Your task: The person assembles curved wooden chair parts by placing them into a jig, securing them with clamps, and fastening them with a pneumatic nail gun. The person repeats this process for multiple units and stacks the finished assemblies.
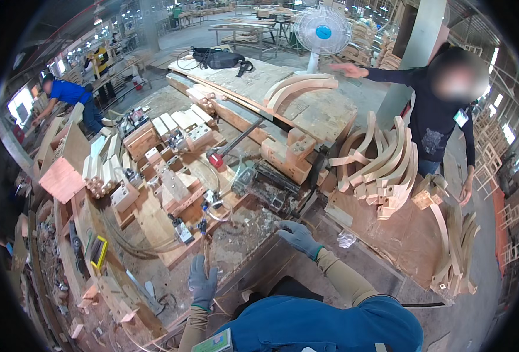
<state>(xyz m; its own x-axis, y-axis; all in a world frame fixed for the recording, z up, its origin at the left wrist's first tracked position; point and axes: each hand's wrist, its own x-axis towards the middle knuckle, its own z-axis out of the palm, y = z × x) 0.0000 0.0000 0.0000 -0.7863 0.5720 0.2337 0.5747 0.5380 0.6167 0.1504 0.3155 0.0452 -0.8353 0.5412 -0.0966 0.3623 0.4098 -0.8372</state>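
Observation:
My left hand (202,281), in a grey glove, is over the dusty near side of the workbench (239,234), fingers stretched out and holding nothing. Close to its fingertips are a small pneumatic fitting with blue parts (202,225) and a hose. My right hand (300,237), gloved alike, lies at the bench's front edge with its fingers extended and nothing in it. Beyond that hand sits a dark, dust-covered machine unit (268,186). A wooden jig with blocks (171,188) fills the bench's middle, and a red-headed clamp (215,159) lies across behind it.
Curved wooden pieces (382,158) are heaped on a board at right. Beside them a co-worker in black (432,129) stretches one arm over the bench towards a white fan (323,32). Wooden sticks (104,170) and a yellow-framed tool (99,251) are at left.

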